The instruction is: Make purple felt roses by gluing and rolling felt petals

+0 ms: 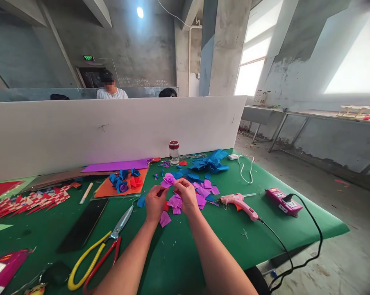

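Note:
Between my hands is a purple paper rose (169, 179) with curled petals. My left hand (155, 203) is closed in a pinch at the rose's lower left, partly hiding its base. On the other side, my right hand (186, 195) pinches at the rose's right edge; what lies under those fingertips is mostly covered. Loose purple paper petals (174, 202) are scattered on the green table below and around the hands. Blue crepe paper pieces (212, 162) lie beyond them.
Scissors (112, 235) lie left, beside a dark phone-like slab (83, 225). Finished paper flowers (123, 180) rest on orange paper (143, 176). A pink glue gun (240, 203) with its cable lies right, near a pink power box (283, 201). A red-lidded jar (174, 153) stands before the white partition (117, 131).

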The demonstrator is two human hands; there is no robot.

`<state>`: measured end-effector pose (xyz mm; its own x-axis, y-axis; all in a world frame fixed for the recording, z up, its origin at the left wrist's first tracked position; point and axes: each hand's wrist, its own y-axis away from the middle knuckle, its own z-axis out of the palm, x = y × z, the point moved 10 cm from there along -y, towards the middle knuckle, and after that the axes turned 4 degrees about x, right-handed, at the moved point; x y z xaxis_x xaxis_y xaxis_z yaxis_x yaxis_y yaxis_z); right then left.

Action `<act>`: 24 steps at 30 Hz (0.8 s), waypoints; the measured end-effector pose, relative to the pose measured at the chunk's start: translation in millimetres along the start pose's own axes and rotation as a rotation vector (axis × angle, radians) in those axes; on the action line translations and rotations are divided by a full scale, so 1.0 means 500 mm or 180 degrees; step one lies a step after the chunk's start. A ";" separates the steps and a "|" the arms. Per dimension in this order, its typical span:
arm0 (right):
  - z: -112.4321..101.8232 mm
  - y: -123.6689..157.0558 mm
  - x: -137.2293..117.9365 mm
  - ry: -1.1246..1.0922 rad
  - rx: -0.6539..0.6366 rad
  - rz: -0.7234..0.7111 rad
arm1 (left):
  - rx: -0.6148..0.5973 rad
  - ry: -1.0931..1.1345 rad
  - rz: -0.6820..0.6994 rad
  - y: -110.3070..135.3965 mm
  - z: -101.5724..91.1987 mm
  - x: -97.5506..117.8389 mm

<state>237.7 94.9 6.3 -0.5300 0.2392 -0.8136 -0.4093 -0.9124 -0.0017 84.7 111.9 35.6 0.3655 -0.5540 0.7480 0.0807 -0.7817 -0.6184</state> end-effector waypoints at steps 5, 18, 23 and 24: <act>0.004 0.004 -0.004 -0.0253 -0.0029 -0.0015 | -0.0076 0.0125 -0.0209 0.000 0.007 -0.024; 0.012 0.006 0.011 -0.0391 -0.0150 0.0235 | -0.0162 0.0594 -0.0724 0.011 0.032 -0.066; 0.021 0.013 -0.012 -0.0269 -0.0271 0.0075 | -0.0112 0.0583 -0.0670 0.009 0.024 -0.069; 0.023 0.014 -0.014 -0.0293 -0.0315 0.0066 | -0.0079 0.0527 -0.0582 0.006 0.017 -0.064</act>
<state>230.0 90.7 19.0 -0.6055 0.2452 -0.7571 -0.3247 -0.9447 -0.0463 80.9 129.7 7.5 0.1898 -0.4405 0.8775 0.1080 -0.8789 -0.4646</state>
